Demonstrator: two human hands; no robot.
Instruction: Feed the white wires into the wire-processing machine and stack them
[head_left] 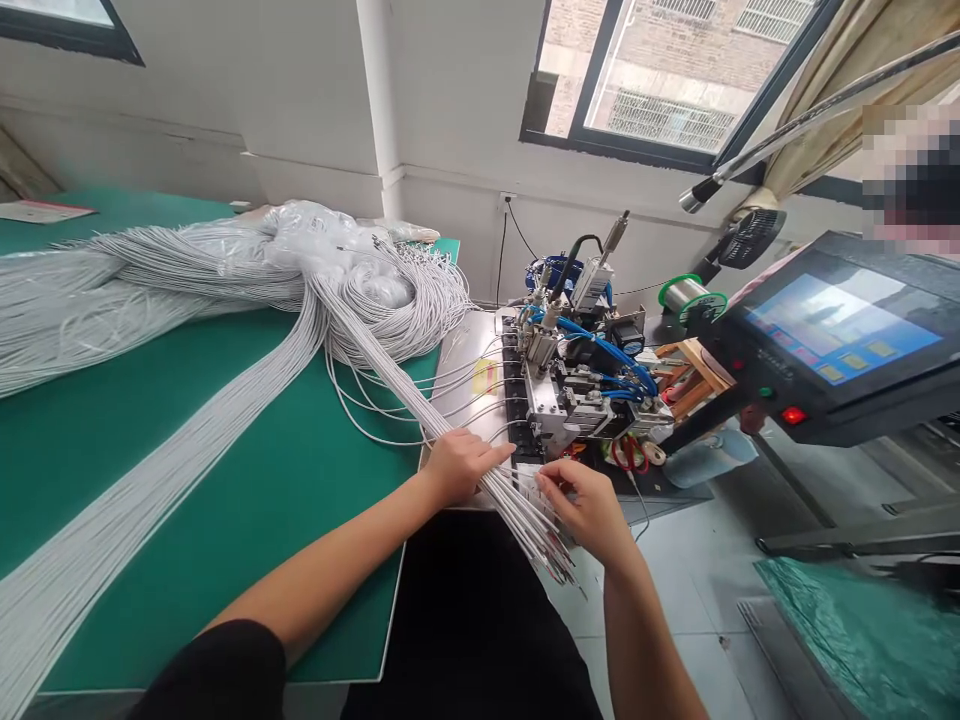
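My left hand (459,466) is wrapped round a thick bundle of white wires (405,385) at the table's right edge. The bundle's stripped or coloured ends fan out below it, over my lap. Just right of them, my right hand (581,495) pinches a single white wire between thumb and fingertips, close to the front end of the machine (551,400). Several separate wires run in curves from the coil across the metal plate (466,350) to the machine's black row of slots.
Large coils of white wires (427,300) with clear plastic lie on the green table (315,480). On the right are a control screen (847,320), a solder spool (691,296), red-handled scissors (630,455) and a metal-tipped flexible arm (701,193). Part of another person shows at upper right.
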